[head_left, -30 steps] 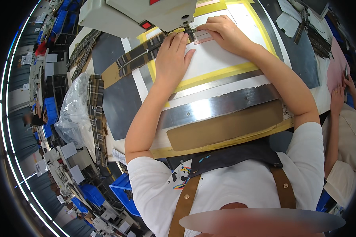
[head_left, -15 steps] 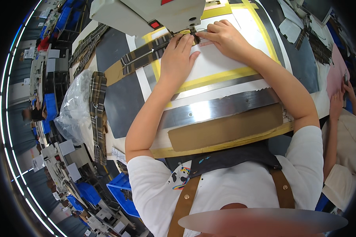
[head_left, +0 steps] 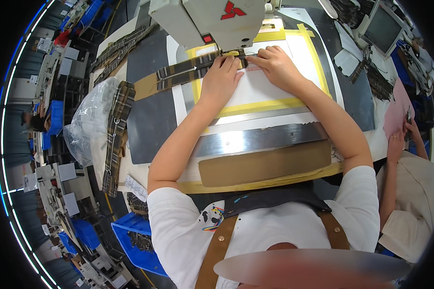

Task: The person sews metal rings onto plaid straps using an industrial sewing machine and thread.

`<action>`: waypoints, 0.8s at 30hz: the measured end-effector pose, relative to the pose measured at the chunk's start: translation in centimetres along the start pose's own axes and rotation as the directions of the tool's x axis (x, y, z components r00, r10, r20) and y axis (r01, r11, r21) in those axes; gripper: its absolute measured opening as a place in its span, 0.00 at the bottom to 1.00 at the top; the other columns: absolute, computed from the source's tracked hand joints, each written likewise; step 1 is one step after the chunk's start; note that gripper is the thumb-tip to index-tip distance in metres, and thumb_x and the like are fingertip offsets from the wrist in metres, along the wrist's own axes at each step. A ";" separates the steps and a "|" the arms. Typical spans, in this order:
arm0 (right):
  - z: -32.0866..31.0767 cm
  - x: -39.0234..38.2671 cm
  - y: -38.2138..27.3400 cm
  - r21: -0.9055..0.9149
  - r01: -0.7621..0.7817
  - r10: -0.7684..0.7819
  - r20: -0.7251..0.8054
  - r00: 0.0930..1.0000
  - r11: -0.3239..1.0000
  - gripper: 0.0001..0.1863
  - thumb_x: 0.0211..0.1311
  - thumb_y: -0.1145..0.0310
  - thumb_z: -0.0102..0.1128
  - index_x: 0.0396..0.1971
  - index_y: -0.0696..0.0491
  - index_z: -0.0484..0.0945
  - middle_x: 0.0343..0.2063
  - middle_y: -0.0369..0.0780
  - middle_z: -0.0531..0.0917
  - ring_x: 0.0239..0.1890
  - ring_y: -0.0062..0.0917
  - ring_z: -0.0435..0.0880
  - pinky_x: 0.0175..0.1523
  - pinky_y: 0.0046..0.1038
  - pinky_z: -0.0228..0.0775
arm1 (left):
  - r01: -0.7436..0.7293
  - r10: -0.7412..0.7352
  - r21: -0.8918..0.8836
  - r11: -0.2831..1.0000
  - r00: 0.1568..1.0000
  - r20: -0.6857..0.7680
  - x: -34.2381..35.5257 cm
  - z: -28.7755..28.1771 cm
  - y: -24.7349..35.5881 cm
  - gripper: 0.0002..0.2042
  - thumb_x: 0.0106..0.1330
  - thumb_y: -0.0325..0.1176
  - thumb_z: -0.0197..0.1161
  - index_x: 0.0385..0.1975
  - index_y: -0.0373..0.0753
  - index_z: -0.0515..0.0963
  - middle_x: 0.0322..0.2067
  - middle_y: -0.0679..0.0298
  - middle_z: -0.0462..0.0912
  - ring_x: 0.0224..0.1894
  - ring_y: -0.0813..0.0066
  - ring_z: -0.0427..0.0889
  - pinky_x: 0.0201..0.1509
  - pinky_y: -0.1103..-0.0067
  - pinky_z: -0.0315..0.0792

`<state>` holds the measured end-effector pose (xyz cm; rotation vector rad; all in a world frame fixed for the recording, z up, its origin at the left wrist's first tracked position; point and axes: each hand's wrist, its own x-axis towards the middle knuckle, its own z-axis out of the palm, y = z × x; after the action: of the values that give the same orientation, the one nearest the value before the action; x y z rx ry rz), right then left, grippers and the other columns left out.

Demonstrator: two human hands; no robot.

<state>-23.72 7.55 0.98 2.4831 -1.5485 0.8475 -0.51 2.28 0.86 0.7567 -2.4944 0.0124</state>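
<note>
A white sewing machine [head_left: 212, 19] stands at the far side of the table. A long brown plaid fabric strip [head_left: 178, 74] runs from the left under its needle. My left hand [head_left: 222, 77] lies flat on the strip, fingertips just in front of the needle. My right hand [head_left: 272, 65] presses down beside it on the right, fingers pointing left toward the needle, on a white template framed with yellow tape [head_left: 270, 103].
More plaid strips [head_left: 113, 139] hang over the table's left edge beside a clear plastic bag [head_left: 89, 127]. A steel plate [head_left: 260, 139] and a brown cardboard patch [head_left: 265, 164] lie near me. Another person [head_left: 409, 178] sits at right. A blue bin [head_left: 135, 241] is below.
Both hands stay at the needle, holding the strip. The view has shifted slightly; the hands and the strip look almost unchanged.
</note>
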 end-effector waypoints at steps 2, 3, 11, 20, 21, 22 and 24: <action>-0.1 0.0 0.0 -0.022 0.014 -0.014 0.005 1.000 1.000 0.20 0.62 0.78 0.63 0.55 0.51 0.87 0.36 0.38 0.82 0.42 0.34 0.79 0.57 0.35 0.71 | -0.017 0.018 0.029 0.999 1.000 -0.014 -0.1 0.1 -0.1 0.19 0.70 0.36 0.67 0.57 0.36 0.78 0.55 0.59 0.81 0.60 0.57 0.78 0.60 0.67 0.80; -0.1 0.0 0.1 -0.040 0.025 -0.025 0.013 1.000 0.999 0.20 0.62 0.78 0.63 0.55 0.51 0.87 0.35 0.38 0.82 0.42 0.34 0.79 0.56 0.35 0.71 | -0.023 0.023 0.028 0.999 1.000 -0.018 0.0 0.1 -0.1 0.19 0.70 0.36 0.67 0.57 0.36 0.78 0.55 0.59 0.81 0.60 0.57 0.78 0.60 0.67 0.80; -0.1 -0.2 0.3 -0.032 0.013 -0.014 -0.014 1.000 0.999 0.20 0.63 0.77 0.62 0.54 0.49 0.88 0.33 0.39 0.81 0.41 0.36 0.79 0.56 0.36 0.71 | -0.019 0.020 0.020 1.000 0.999 -0.029 0.1 0.2 0.0 0.18 0.70 0.33 0.66 0.57 0.36 0.78 0.55 0.59 0.80 0.59 0.57 0.78 0.59 0.67 0.80; -0.1 -0.1 0.5 -0.051 0.014 -0.014 0.013 1.000 0.999 0.18 0.65 0.75 0.61 0.53 0.48 0.89 0.33 0.39 0.81 0.40 0.36 0.78 0.57 0.36 0.70 | 0.055 -0.048 0.176 0.983 0.998 -0.042 -0.3 0.7 0.9 0.19 0.68 0.33 0.67 0.58 0.38 0.80 0.56 0.55 0.80 0.61 0.55 0.78 0.61 0.65 0.79; -0.1 -0.1 0.5 -0.050 0.015 -0.014 0.013 1.000 0.999 0.18 0.65 0.75 0.61 0.53 0.48 0.89 0.33 0.39 0.81 0.41 0.36 0.78 0.57 0.36 0.69 | 0.056 -0.049 0.176 0.983 0.998 -0.043 -0.3 0.5 1.0 0.19 0.68 0.33 0.67 0.58 0.38 0.80 0.56 0.55 0.80 0.61 0.55 0.78 0.61 0.65 0.79; -0.2 -0.1 0.5 -0.051 0.015 -0.015 0.013 1.000 0.999 0.18 0.65 0.75 0.61 0.53 0.48 0.89 0.33 0.39 0.81 0.41 0.36 0.78 0.57 0.36 0.69 | 0.057 -0.050 0.185 0.981 0.998 -0.038 -0.3 0.2 1.1 0.20 0.68 0.35 0.68 0.58 0.38 0.81 0.57 0.55 0.80 0.60 0.54 0.78 0.62 0.64 0.77; -0.2 -0.2 0.4 -0.029 0.010 -0.010 0.013 1.000 1.000 0.19 0.65 0.75 0.62 0.54 0.48 0.88 0.33 0.39 0.81 0.41 0.36 0.78 0.57 0.36 0.69 | 0.055 -0.050 0.194 0.979 0.998 -0.033 -0.4 -0.1 1.2 0.21 0.67 0.37 0.69 0.59 0.39 0.81 0.57 0.55 0.80 0.60 0.53 0.78 0.64 0.63 0.76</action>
<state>-24.18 7.55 0.98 2.4784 -1.5399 0.8032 -0.81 3.56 0.86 0.8957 -2.4702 0.2502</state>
